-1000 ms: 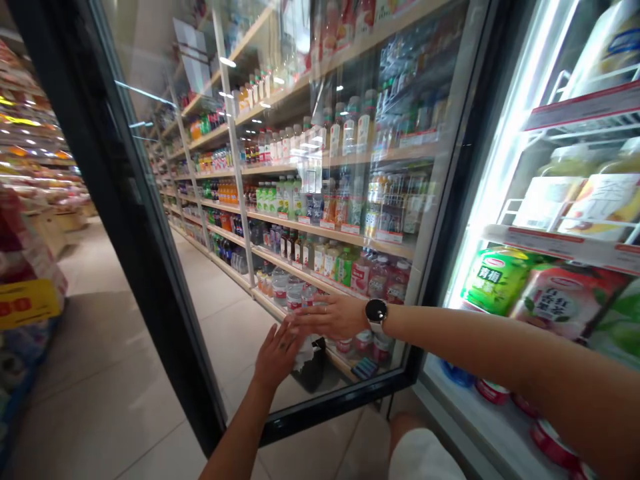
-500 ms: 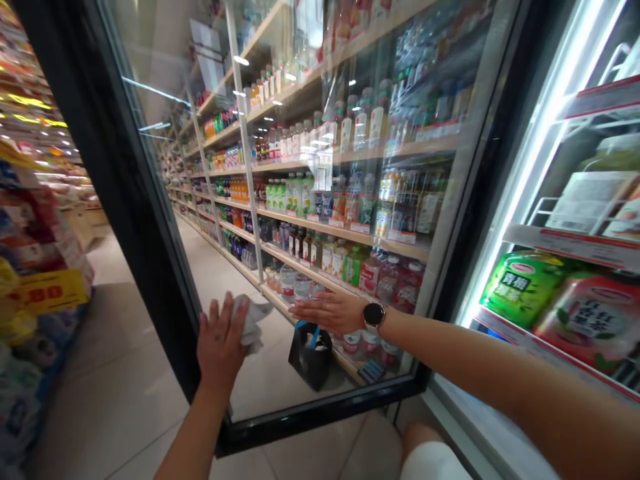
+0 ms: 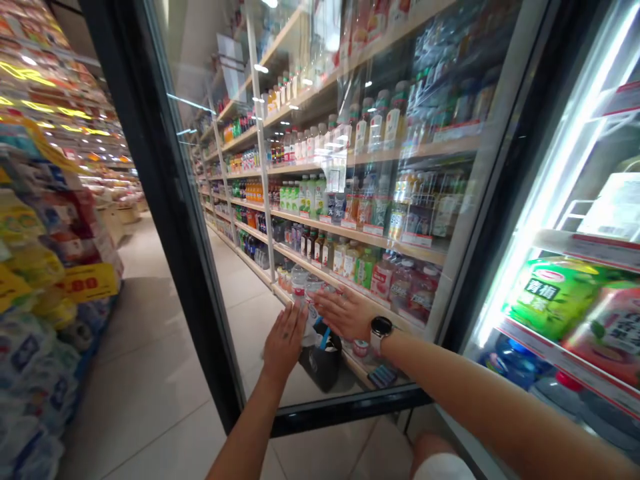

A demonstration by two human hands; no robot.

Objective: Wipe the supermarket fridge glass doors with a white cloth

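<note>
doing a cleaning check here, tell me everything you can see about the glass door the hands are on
The glass door of the drinks cooler is a tall clear pane in a black frame, with a thinner black rail along the bottom. It stands swung open, its right side next to the lit cooler shelves. Bright streaks of light glare on the glass, and rows of bottled drinks show in it, though whether through it or reflected is hard to tell. The left hand and right hand lie flat against the pane.

Head-worn view, facing down-forward, near a cooler door (image 3: 310, 220)
</note>
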